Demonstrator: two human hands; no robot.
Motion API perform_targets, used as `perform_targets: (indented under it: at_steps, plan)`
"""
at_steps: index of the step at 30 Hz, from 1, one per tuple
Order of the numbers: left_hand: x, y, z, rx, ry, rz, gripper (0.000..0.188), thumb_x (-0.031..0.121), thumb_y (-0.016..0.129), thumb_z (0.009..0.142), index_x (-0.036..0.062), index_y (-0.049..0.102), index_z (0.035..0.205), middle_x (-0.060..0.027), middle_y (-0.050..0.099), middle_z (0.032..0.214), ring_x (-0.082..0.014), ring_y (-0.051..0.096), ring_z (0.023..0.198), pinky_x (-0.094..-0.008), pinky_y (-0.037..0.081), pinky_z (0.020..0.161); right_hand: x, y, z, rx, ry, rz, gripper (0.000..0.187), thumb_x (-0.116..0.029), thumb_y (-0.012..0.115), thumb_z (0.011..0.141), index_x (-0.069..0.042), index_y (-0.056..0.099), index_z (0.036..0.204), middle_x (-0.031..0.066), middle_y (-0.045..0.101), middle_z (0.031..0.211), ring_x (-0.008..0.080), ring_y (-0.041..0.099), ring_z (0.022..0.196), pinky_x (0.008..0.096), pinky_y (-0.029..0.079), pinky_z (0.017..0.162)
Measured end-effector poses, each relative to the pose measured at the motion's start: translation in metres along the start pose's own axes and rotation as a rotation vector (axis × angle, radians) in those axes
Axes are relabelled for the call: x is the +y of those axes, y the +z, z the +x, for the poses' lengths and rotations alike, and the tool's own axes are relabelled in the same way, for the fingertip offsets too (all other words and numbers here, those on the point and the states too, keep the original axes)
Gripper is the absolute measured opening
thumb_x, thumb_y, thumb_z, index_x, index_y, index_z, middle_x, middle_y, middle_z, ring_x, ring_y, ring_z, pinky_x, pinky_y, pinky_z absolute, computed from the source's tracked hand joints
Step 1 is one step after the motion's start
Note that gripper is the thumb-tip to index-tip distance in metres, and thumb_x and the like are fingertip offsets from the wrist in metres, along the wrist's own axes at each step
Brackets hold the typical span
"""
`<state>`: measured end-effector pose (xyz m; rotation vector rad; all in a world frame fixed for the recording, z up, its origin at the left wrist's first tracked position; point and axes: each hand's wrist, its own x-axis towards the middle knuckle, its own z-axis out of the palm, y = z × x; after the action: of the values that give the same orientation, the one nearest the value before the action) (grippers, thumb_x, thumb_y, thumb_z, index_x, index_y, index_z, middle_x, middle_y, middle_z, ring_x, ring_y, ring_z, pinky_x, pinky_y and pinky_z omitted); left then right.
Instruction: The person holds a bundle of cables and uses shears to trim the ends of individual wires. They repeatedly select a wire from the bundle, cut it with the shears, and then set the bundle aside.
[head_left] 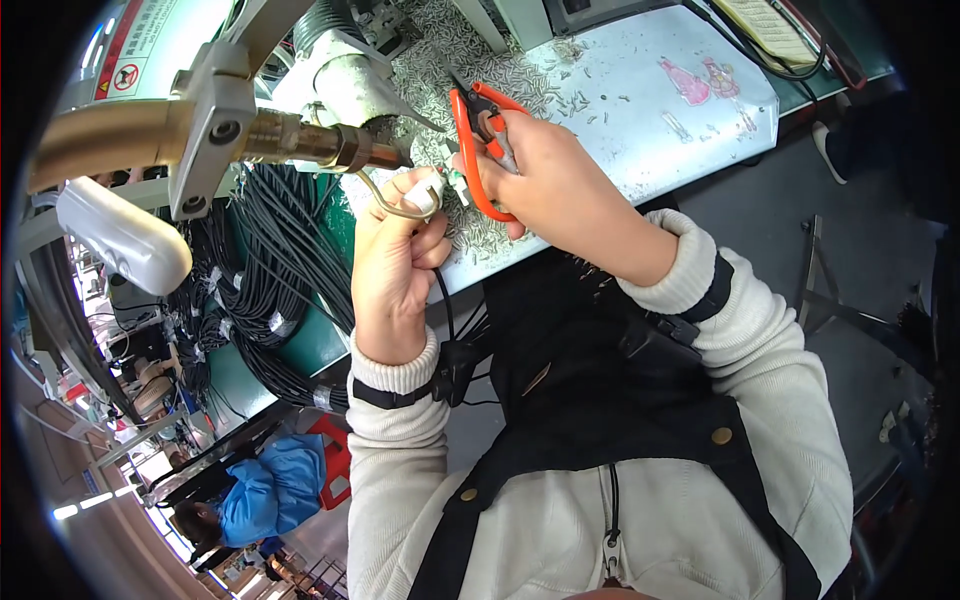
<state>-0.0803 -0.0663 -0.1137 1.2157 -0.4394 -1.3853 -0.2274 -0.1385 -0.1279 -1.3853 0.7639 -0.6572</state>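
My left hand is closed on a small white connector, pinched between thumb and fingers. A thin black cable runs down from that hand. My right hand is wrapped round orange-handled cutters, their dark jaws pointing up and away from me. Its fingertips come close to the connector, by a small white piece with a bit of green; whether they grip that piece I cannot tell. A bent metal rod curves round in front of the connector, just below a brass-coloured nozzle.
Many small metal bits litter the white work surface. Bundles of black cable lie left of my hands. A grey lamp-like housing hangs at far left. A person in blue sits beyond, near a red stool.
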Motion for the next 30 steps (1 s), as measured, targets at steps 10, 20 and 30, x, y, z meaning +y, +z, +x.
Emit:
perform_targets:
  at_steps: [10,20,30]
  plan:
    - [0.001,-0.004,0.001,-0.052,0.015,0.006,0.007,0.006,0.055,0.078,0.0039,0.049,0.08,0.0042,0.039,0.057,-0.0024,0.025,0.04,-0.0166,0.017,0.036,0.007,0.002,0.003,0.079,-0.143,-0.128,0.02,-0.012,0.053,0.081,0.004,0.05,0.092,0.0036,0.05,0.053,0.0083,0.048,0.041,0.0221,0.038,0.039]
    - [0.0,0.002,-0.002,0.046,0.076,0.115,0.01,0.003,0.054,0.076,0.0005,0.053,0.085,0.0032,0.042,0.059,-0.002,0.026,0.041,-0.0168,0.017,0.036,0.006,0.002,0.001,0.107,-0.19,-0.199,0.019,-0.013,0.055,0.08,0.004,0.05,0.089,0.003,0.05,0.052,0.0077,0.048,0.041,0.0212,0.036,0.039]
    - [-0.007,0.003,-0.044,-0.035,0.109,0.031,0.017,-0.004,0.052,0.076,-0.0027,0.055,0.093,-0.0016,0.052,0.073,-0.002,0.033,0.049,-0.0157,0.023,0.043,-0.003,0.001,-0.032,-0.086,-0.093,0.136,0.016,-0.014,0.053,0.083,0.002,0.049,0.085,0.0016,0.051,0.056,0.0061,0.047,0.042,0.0187,0.036,0.039]
